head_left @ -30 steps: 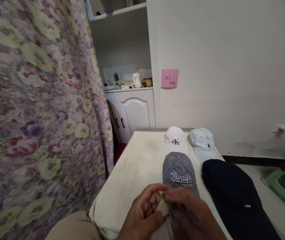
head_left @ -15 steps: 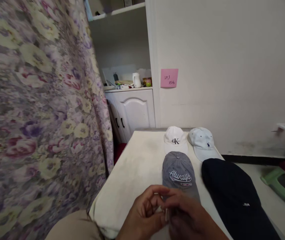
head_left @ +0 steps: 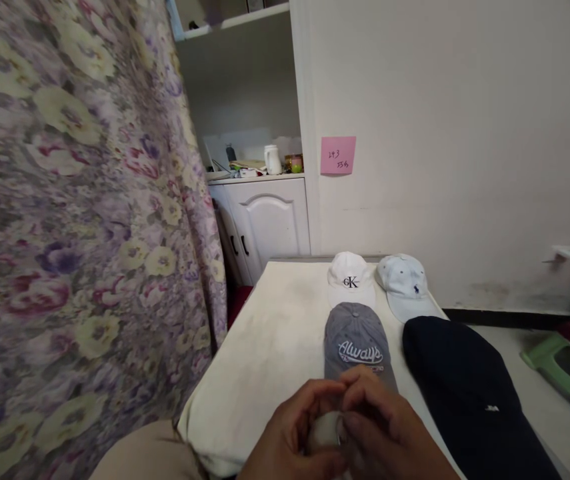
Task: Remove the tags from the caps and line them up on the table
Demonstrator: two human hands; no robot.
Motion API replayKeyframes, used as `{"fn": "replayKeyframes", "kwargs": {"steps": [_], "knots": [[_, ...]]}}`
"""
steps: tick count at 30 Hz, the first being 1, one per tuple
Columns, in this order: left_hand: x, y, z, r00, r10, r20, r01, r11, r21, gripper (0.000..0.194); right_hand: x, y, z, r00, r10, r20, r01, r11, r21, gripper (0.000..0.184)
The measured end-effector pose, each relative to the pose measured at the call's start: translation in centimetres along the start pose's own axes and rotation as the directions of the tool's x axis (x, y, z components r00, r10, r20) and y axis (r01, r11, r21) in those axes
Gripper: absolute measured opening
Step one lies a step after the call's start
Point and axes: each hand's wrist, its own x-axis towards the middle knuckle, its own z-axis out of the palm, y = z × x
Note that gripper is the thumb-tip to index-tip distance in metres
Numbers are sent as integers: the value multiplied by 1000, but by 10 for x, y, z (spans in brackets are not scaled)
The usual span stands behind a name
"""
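Observation:
Low in the view, my left hand [head_left: 292, 433] and my right hand [head_left: 385, 423] meet with curled fingers, both closed. A small shiny, narrow thing [head_left: 339, 430] shows at the right fingers; most of it is hidden, and its kind cannot be told. Between the hands is a pale patch whose nature is unclear. Just beyond them lies a grey cap [head_left: 357, 333] with "Always" lettering, its front part covered by my fingers. Right of my right hand is a dark navy cap [head_left: 465, 380] with a small white mark.
A white CK cap [head_left: 349, 277] and a pale blue cap [head_left: 405, 283] lie at the back of the cream-covered table [head_left: 269, 340]. A floral curtain [head_left: 85, 233] hangs at left. Behind are a white cabinet [head_left: 275, 220] and a wall with a pink note [head_left: 338, 155]. A green stool [head_left: 559, 373] stands right.
My right fingers have risen slightly and now cover more of the grey cap's lower front. The gap between my hands has widened, showing a pale patch. The caps stay where they were.

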Motion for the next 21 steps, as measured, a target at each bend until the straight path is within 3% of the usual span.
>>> {"fn": "replayKeyframes", "kwargs": {"steps": [5, 9, 16, 21], "knots": [[0, 3, 1, 995, -93, -27, 96, 980, 174, 68, -4, 11, -5, 996, 77, 47, -73, 995, -72, 15], [1, 24, 4, 994, -107, -36, 113, 958, 264, 67, -2, -7, -8, 982, 165, 93, -153, 980, -124, 13], [-4, 66, 0, 999, 44, 12, -46, 950, 307, 62, 13, -56, -3, 995, 29, 91, -17, 992, -127, 19], [-2, 93, -8, 989, 136, 60, -144, 976, 166, 49, 34, -78, 6, 996, 20, 83, -30, 993, 114, 23]]}}
